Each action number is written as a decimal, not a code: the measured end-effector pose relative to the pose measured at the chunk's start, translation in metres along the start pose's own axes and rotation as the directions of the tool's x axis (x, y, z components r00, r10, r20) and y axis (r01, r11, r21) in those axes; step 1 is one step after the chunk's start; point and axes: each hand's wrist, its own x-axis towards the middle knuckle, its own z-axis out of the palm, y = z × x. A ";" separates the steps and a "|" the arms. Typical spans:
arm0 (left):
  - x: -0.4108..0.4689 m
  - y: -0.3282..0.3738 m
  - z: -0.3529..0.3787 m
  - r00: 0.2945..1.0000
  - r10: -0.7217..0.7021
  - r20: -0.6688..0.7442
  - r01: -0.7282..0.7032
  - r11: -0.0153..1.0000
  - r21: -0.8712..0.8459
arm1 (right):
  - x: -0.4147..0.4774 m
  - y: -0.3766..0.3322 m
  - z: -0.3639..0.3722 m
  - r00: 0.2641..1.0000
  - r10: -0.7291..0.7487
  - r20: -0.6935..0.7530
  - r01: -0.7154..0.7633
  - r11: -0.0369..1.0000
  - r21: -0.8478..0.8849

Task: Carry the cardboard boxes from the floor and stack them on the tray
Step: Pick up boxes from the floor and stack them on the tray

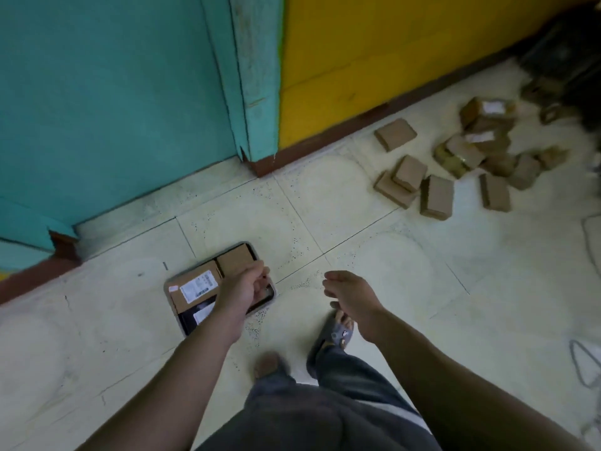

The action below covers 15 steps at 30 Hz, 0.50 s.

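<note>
Left hand (242, 289) and right hand (349, 296) loose, empty. Tray (186, 323) lower centre partly filled. Best to lift next from the floor boxes (435, 196) upper right and set it flush.

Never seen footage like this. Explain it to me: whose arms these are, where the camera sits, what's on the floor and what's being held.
There is no machine here. A person wears one wide-angle camera on the head, so you look forward and down just as they do. The left hand hangs over a tray on the tiled floor, fingers curled; blur hides whether it grips anything. The right hand is relaxed and empty. On the tray lie a labelled cardboard box and a plain box, side by side. More loose boxes are scattered on the floor to the right, near the yellow wall. A teal door stands behind the tray.
</note>
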 end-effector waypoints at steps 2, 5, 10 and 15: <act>-0.017 0.014 0.028 0.998 0.013 0.065 -0.015 0.999 0.034 | -0.017 0.006 -0.028 0.999 0.009 -0.050 -0.004 0.994 0.105; -0.042 0.038 0.083 0.979 0.061 0.196 -0.085 0.989 0.119 | -0.040 0.011 -0.084 0.989 0.020 -0.143 0.017 0.968 0.250; -0.071 0.074 0.188 0.926 0.163 0.341 -0.242 0.948 0.206 | -0.061 0.012 -0.179 0.965 -0.019 -0.260 0.126 0.908 0.400; -0.099 0.084 0.294 0.894 0.176 0.413 -0.301 0.917 0.261 | -0.065 0.033 -0.278 0.943 -0.017 -0.332 0.195 0.838 0.510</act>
